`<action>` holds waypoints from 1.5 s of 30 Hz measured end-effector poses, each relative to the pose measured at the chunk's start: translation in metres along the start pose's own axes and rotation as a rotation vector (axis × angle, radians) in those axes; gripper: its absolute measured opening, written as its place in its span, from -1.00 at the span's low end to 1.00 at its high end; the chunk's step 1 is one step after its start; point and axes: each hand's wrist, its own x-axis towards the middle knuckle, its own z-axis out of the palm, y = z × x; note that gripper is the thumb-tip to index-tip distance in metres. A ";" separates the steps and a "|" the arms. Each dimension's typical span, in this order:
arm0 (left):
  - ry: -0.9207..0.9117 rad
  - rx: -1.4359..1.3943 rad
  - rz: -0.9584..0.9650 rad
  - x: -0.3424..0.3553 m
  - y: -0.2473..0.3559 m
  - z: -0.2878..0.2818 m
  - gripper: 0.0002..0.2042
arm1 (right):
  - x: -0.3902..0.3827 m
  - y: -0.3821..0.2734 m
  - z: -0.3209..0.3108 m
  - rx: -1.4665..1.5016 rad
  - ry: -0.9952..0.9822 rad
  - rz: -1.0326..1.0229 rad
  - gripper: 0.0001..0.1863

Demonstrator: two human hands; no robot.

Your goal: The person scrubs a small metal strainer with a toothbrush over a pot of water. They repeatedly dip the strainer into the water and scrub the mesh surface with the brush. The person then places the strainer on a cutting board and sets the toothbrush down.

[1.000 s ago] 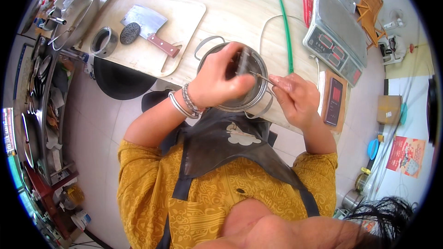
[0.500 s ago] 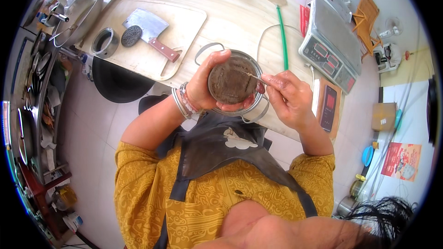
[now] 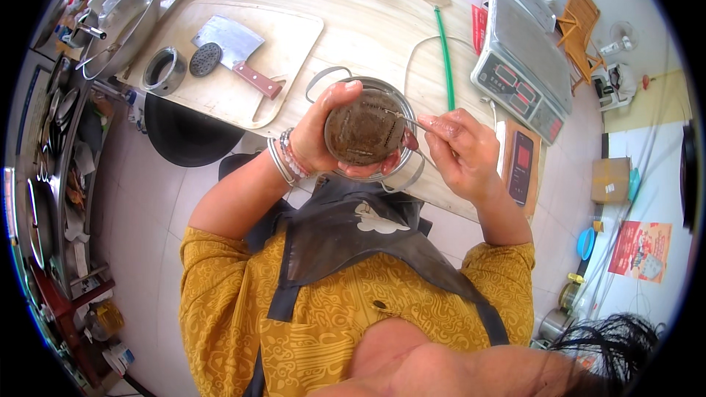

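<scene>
Dark disc (image 3: pixel 364 129) above a pot (image 3: pixel 398 167)
Your left hand (image 3: pixel 315 134) grips it; your right hand (image 3: pixel 465 150) pinches a thin tool (image 3: pixel 413 123) at its right.

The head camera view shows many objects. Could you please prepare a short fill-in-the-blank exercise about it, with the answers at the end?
1. The thin tool is in the ____ hand, while the left hand holds the round brown piece.
2. The metal pot has ____ loop handles.
3. The swatter has a ____ handle.
4. Of the scale and the cleaver, the ____ is nearer the perforated disc.

Missing words: right; two; green; cleaver.
</scene>
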 end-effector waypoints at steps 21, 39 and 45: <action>0.006 -0.003 0.001 -0.002 -0.007 -0.004 -0.02 | 0.000 -0.001 0.003 0.146 -0.016 0.098 -0.69; -0.024 -0.109 -0.034 -0.003 -0.008 -0.005 0.04 | 0.003 -0.004 0.004 0.058 -0.045 0.070 -0.72; 0.033 -0.046 0.010 -0.003 -0.010 -0.003 0.04 | 0.003 -0.004 0.005 0.054 -0.034 0.041 -0.71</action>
